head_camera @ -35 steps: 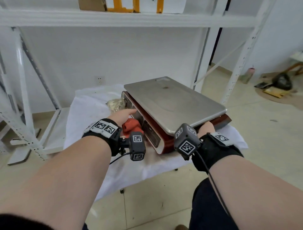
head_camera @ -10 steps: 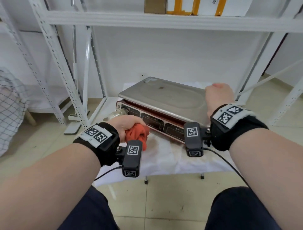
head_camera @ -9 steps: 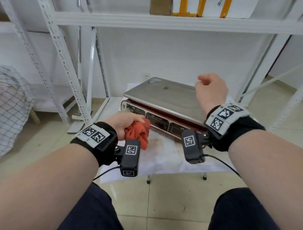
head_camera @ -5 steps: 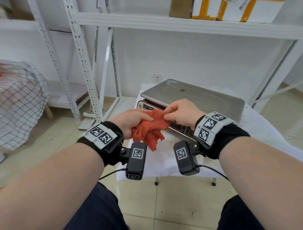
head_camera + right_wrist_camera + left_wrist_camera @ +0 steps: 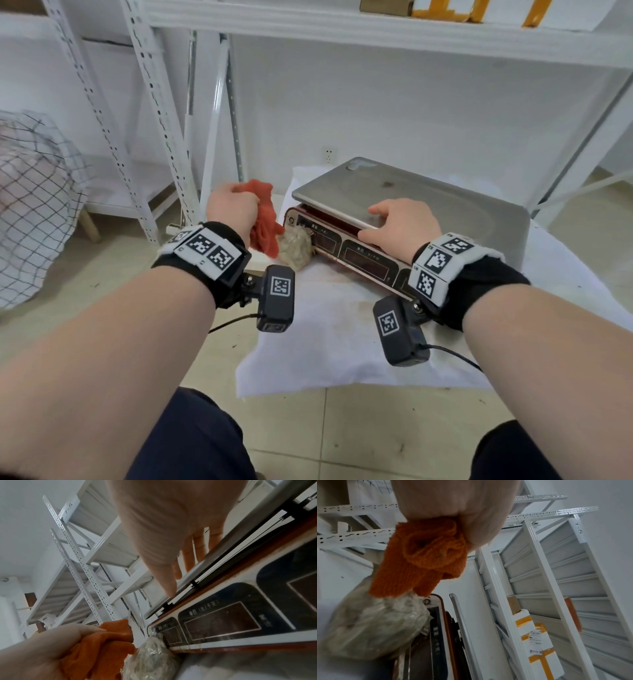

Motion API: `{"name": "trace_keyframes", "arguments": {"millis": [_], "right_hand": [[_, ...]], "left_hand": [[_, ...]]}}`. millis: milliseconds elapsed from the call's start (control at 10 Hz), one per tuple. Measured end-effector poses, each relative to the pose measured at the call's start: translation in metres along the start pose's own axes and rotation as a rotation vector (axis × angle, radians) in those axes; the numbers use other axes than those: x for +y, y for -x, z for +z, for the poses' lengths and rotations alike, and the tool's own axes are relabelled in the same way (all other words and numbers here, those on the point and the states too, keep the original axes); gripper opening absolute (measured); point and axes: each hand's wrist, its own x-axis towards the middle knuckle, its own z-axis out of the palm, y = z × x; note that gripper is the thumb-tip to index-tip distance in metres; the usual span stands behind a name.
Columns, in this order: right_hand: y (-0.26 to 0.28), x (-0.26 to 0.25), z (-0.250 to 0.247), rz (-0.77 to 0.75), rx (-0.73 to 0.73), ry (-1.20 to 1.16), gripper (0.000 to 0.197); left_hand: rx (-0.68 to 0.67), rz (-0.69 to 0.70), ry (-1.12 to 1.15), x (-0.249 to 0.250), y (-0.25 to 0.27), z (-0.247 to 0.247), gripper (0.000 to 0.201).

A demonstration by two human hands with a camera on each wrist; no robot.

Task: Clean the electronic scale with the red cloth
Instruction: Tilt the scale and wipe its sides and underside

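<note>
The electronic scale has a steel platter over a red-brown body with dark display windows. It sits on a white-covered low table. My left hand grips the bunched red cloth, held in the air just left of the scale's front left corner. The cloth hangs from the fist above a crumpled plastic bag. My right hand rests on the platter's front edge, fingers lying fairly straight on the steel, thumb along the rim.
The crumpled clear plastic bag lies against the scale's front left corner. White slotted shelf uprights stand close on the left, and a shelf with boxes runs overhead. Checked fabric is at far left.
Half a second ago both hands held the cloth in front of the scale. My right hand has let go and moved onto the platter's edge; my left carried the cloth left and farther away.
</note>
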Motion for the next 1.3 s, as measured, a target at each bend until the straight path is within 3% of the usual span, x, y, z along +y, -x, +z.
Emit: {"name": "trace_keyframes", "arguments": {"millis": [100,200,400,500,600,800,900,1000,1100,1200,1300], "right_hand": [[-0.005,0.000,-0.001,-0.030,-0.017,0.077,0.036],[-0.008,0.000,-0.004,-0.040,-0.026,0.087,0.029],[-0.012,0.000,-0.009,-0.037,-0.043,0.045,0.027],[-0.012,0.002,-0.010,-0.045,-0.050,0.029,0.031],[-0.010,0.002,-0.011,-0.066,-0.073,0.075,0.033],[-0.001,0.009,-0.023,-0.042,-0.170,0.276,0.052],[0.003,0.010,-0.030,-0.065,-0.173,0.365,0.036],[0.008,0.006,-0.032,-0.130,-0.130,0.448,0.020],[0.007,0.010,-0.044,-0.175,0.014,0.472,0.020],[0.005,0.019,-0.064,-0.192,0.153,0.425,0.032],[0.008,0.023,-0.069,-0.155,0.203,0.424,0.038]], "left_hand": [[0.010,-0.069,-0.043,-0.004,-0.022,0.009,0.030],[-0.185,-0.203,-0.250,-0.017,-0.042,0.018,0.029],[-0.242,-0.246,-0.429,-0.019,-0.045,0.030,0.027],[-0.240,-0.029,-0.446,-0.025,-0.045,0.039,0.021],[-0.193,0.160,-0.474,-0.030,-0.033,0.042,0.029],[-0.251,0.265,-0.705,-0.030,-0.025,0.040,0.029],[-0.271,0.303,-0.800,-0.028,-0.021,0.040,0.029],[-0.278,0.326,-0.883,-0.023,-0.017,0.039,0.034],[-0.282,0.358,-0.928,-0.021,-0.015,0.040,0.029],[-0.173,0.454,-0.887,-0.018,-0.015,0.047,0.027],[-0.171,0.471,-0.953,-0.015,-0.012,0.059,0.027]]}}
